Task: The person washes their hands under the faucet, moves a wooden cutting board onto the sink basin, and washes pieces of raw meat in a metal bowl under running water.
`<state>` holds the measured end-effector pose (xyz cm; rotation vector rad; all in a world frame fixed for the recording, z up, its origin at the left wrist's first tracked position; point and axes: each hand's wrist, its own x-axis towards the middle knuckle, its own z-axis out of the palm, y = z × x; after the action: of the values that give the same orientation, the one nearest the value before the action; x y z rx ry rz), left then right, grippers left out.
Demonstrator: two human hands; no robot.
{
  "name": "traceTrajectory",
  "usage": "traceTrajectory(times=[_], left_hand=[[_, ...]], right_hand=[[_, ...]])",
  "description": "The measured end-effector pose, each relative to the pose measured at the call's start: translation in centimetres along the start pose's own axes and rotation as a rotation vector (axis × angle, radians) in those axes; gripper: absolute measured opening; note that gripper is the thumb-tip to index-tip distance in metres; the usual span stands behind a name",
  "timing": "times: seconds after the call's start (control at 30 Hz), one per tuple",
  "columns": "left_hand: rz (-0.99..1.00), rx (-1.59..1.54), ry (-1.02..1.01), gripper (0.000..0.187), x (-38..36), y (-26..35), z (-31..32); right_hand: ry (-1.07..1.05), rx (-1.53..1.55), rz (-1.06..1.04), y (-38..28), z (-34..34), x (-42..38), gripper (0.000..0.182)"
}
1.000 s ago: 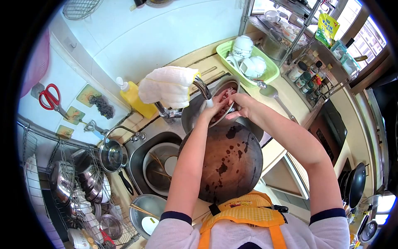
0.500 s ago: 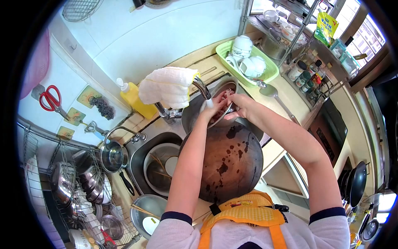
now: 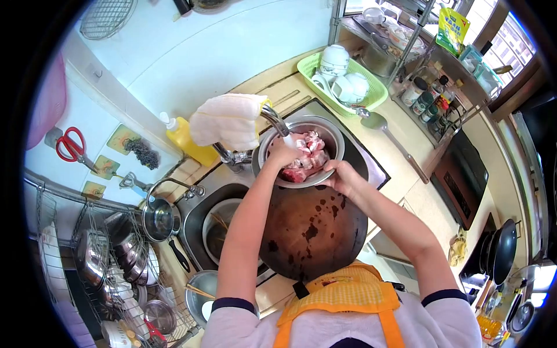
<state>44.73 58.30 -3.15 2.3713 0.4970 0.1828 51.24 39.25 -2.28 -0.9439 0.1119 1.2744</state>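
Note:
Raw meat pieces [image 3: 312, 155], pink and red with white bits, lie in a round metal bowl [image 3: 338, 136] over the sink under the faucet [image 3: 274, 119], from which water runs. My left hand [image 3: 282, 154] reaches into the bowl's left side at the meat; its fingers are largely hidden. At the near right rim, my right hand [image 3: 342, 176] is closed on the bowl, thumb on top. Below the bowl, in front of my body, is a large round dark-brown piece [image 3: 310, 232] with wet spots. A white cloth [image 3: 229, 119] hangs over the faucet.
A green basket [image 3: 380, 95] of white bowls and a large metal spoon [image 3: 394, 139] are at the back right. In the left basin sits a metal pot [image 3: 210, 226]. A dish rack [image 3: 110, 267] with pans stands left, a yellow soap bottle [image 3: 190, 141] behind.
The bowl now sits flatter, showing the meat. My right hand has drawn back from inside the bowl to its near right rim. My left hand has shifted left, still in the bowl.

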Motion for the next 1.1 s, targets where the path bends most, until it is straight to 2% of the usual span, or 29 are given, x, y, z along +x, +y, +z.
traceTrajectory(times=[0.1,0.2,0.23,0.33,0.37,0.47,0.5,0.6,0.63,0.77,0.97,1.07,1.1], left_hand=[[0.016,0.052,0.004,0.034,-0.7,1.0,-0.6],[-0.261,-0.426,-0.192,0.028,-0.7,0.8,-0.7],[-0.062,-0.217,-0.047,0.021,-1.3,1.3,-0.8],[-0.071,-0.383,-0.134,0.018,-1.2,0.3,-0.9],[-0.123,-0.714,-0.151,0.023,-1.1,-0.2,-0.5],[-0.126,-1.014,-0.147,0.031,-1.6,0.2,-1.3],[-0.146,-1.037,-0.192,0.035,-1.6,0.4,-1.7],[-0.143,-1.240,-0.119,0.034,-2.1,1.6,-1.9],[-0.134,-1.275,-0.136,0.039,-1.8,1.1,-1.6],[-0.096,-1.306,-0.237,0.043,-2.1,1.3,-2.0],[-0.037,-1.171,-0.118,0.043,-1.8,0.5,-1.3],[-0.068,-0.669,0.002,0.036,-1.4,-1.2,-1.0],[0.011,-0.540,0.118,0.027,-1.5,-1.2,-0.5]], right_hand=[[-0.017,0.055,-0.037,2.2,-0.4,-1.1,0.030],[0.011,0.070,-0.109,3.9,-0.7,-1.4,0.031],[0.007,0.068,-0.121,4.3,-0.8,-1.6,0.031],[-0.018,0.078,-0.144,5.2,-1.5,-1.6,0.036],[-0.023,0.077,-0.152,5.3,-1.8,-1.4,0.036],[-0.045,0.079,-0.136,5.1,-1.7,-1.5,0.036],[-0.045,0.084,-0.120,5.0,-1.7,-1.4,0.035],[-0.055,0.065,-0.110,4.9,-1.7,-1.3,0.037],[-0.066,0.054,-0.114,4.9,-1.6,-1.4,0.037],[-0.089,0.038,-0.118,4.7,-1.5,-1.9,0.040],[-0.040,0.064,-0.157,5.3,-1.6,-1.4,0.042],[-0.045,0.059,-0.153,5.4,-1.7,-1.4,0.041],[-0.056,0.047,-0.151,5.3,-1.7,-1.5,0.041]])
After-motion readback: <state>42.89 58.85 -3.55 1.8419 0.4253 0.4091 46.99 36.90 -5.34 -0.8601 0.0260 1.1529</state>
